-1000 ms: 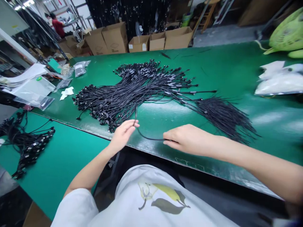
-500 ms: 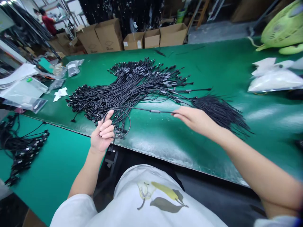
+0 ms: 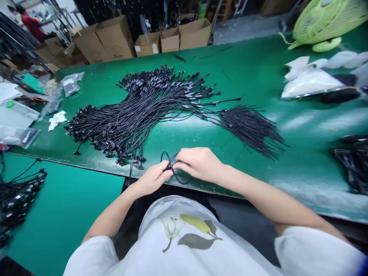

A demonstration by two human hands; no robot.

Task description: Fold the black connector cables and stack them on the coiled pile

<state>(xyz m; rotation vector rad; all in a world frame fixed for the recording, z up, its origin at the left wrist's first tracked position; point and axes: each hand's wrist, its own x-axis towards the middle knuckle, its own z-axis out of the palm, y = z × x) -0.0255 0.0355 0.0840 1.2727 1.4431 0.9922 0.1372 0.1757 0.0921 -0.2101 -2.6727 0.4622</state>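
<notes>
Close to my body, at the table's front edge, a thin black cable (image 3: 180, 181) is looped between my hands. My left hand (image 3: 155, 175) pinches the loop from the left, fingers closed on it. From the right, my right hand (image 3: 198, 164) grips the same cable with thumb and fingers together, almost touching the left. The fingers cover part of the loop, and its ends are hard to make out. Beyond my hands lies a wide pile of black cables (image 3: 138, 111) with connectors on their ends. A bundle of thin black ties (image 3: 250, 128) lies right of the pile.
The green table (image 3: 258, 184) runs across the view. At right are a yellow-green fan (image 3: 330, 23), a white plastic bag (image 3: 312, 82) and black packets (image 3: 355, 163). More cables (image 3: 20, 199) lie on the lower-left surface. Cardboard boxes (image 3: 115, 40) stand behind; a person in red (image 3: 31, 27) is far left.
My right hand has come left and toward my body, meeting my left hand, which moved right. The stretched-out cable is now gathered into a small loop. The view has shifted slightly.
</notes>
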